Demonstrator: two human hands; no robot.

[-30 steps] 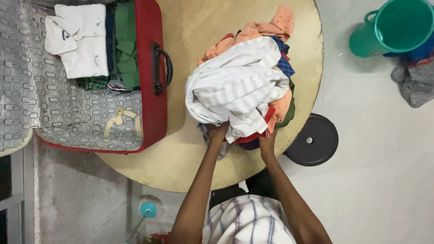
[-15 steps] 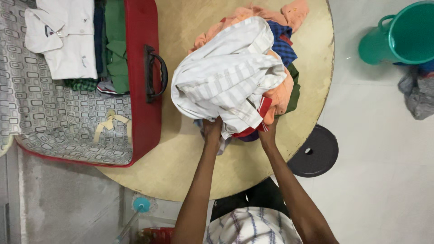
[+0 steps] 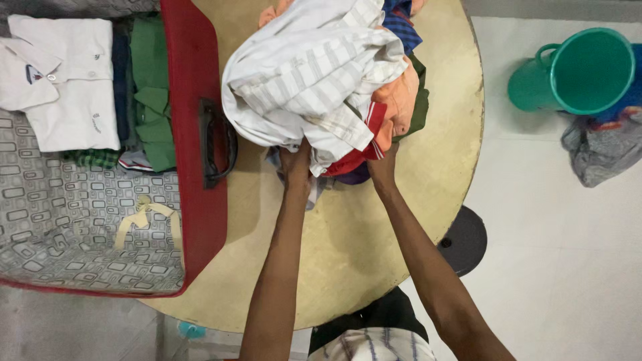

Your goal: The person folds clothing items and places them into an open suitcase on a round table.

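Both hands gripped the near edge of the clothing pile (image 3: 334,87) on the round worktop (image 3: 428,180): the left hand (image 3: 296,165) and the right hand (image 3: 383,167) each closed on fabric beneath the white striped shirt (image 3: 307,80). The open red suitcase (image 3: 194,220) lay just left of the pile.

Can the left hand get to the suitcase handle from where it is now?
Probably yes. The left hand grips the clothes pile edge, and the black handle lies just beside it across bare table, nothing between; it must release the clothes first.
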